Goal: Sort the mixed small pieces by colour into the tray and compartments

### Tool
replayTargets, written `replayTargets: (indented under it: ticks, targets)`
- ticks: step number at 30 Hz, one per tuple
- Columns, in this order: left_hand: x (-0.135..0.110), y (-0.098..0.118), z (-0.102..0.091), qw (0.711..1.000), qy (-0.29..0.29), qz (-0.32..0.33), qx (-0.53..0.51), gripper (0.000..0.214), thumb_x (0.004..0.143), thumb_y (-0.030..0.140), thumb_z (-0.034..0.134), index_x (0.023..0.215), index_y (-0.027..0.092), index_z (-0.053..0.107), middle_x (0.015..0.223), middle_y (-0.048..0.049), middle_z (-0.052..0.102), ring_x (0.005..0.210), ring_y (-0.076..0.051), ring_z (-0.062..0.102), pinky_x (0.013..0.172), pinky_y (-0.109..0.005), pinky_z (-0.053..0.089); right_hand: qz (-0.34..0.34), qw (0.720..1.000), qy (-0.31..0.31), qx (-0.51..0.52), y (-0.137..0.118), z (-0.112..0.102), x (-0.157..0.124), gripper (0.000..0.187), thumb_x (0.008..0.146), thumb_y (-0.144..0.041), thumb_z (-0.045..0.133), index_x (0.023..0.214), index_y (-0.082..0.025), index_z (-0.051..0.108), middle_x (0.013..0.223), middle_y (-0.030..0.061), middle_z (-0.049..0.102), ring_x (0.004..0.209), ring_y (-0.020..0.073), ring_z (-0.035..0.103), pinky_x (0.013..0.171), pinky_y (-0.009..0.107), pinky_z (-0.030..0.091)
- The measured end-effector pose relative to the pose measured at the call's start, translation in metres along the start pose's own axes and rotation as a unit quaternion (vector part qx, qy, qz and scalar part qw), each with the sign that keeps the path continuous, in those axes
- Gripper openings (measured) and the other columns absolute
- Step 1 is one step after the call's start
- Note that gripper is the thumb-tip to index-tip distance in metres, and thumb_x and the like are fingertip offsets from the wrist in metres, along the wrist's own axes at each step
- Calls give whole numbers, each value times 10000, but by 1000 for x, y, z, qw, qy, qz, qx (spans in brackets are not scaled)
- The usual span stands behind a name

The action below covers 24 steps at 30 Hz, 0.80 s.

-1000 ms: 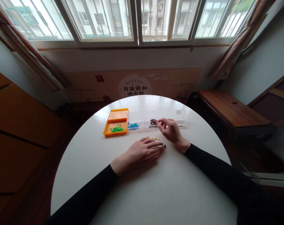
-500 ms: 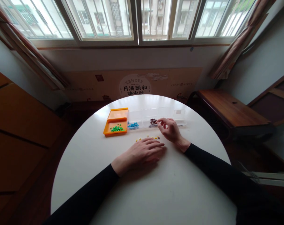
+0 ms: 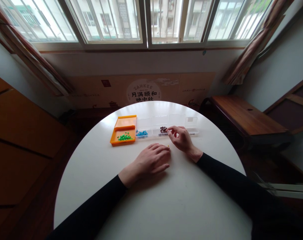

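Observation:
My right hand [image 3: 180, 137] is at the clear divided box [image 3: 155, 134], thumb and forefinger pinched at the edge of a heap of small dark brown pieces [image 3: 163, 129]. Whatever lies between those fingertips is too small to make out. Palm down on the white table, my left hand [image 3: 151, 160] has its fingers stretched out just in front of the box. One tiny yellow piece [image 3: 168, 146] shows beyond its fingertips; the hand hides the spot where other yellow pieces lay. Small blue pieces [image 3: 142, 133] fill part of the box's left compartment.
An open orange box [image 3: 112, 141] with small green pieces [image 3: 124, 137] stands left of the clear box, whose lids are raised at the back. The round white table [image 3: 181, 206] has a curved edge. A wooden bench [image 3: 246, 115] is beyond it at the right.
My left hand has moved slightly forward and left, its fingers now covering most of the yellow pieces that showed before. My right hand has stayed almost still at the brown pieces.

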<state>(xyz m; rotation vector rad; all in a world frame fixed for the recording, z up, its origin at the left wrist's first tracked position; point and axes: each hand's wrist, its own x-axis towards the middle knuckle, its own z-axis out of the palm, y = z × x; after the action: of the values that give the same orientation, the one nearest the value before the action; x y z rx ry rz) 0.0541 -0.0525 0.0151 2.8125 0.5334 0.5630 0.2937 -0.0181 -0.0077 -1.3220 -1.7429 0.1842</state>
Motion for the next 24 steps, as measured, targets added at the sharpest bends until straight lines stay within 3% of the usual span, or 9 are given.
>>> replayTargets:
  ticks: [5, 10, 13, 24]
  targets:
    - [-2, -2, 2, 999, 29, -26, -5, 219, 1087, 343, 619, 1236, 243, 744, 1294, -97, 785, 1176, -275, 720, 1117, -452, 520, -2, 1000, 1, 5, 0, 1, 0, 152, 1025, -322, 653, 988, -251, 782, 749, -9, 776, 649, 186, 685, 894, 381, 551]
    - [-5, -8, 6, 996, 68, -64, -2, 283, 1098, 209, 539, 1295, 242, 740, 1271, -104, 780, 1147, -270, 715, 1060, -447, 542, -5, 1000, -2, 7, 1, 1, -1, 151, 1020, -319, 656, 984, -252, 786, 766, -11, 785, 626, 177, 676, 905, 383, 559]
    - [-5, -10, 9, 993, 80, -86, 12, 276, 1096, 219, 564, 1295, 247, 754, 1244, -110, 774, 1128, -280, 708, 1023, -446, 549, -6, 1000, -1, 9, 1, 1, -1, 154, 1022, -320, 650, 979, -253, 782, 770, -10, 789, 619, 176, 673, 914, 389, 558]
    - [-6, -11, 8, 989, 109, -102, 25, 117, 1043, 267, 707, 980, 253, 804, 1062, -48, 806, 953, -224, 733, 949, -407, 503, -6, 1000, -8, 12, 0, 0, -1, 144, 1019, -307, 654, 972, -256, 781, 777, -13, 793, 628, 177, 682, 916, 388, 549]
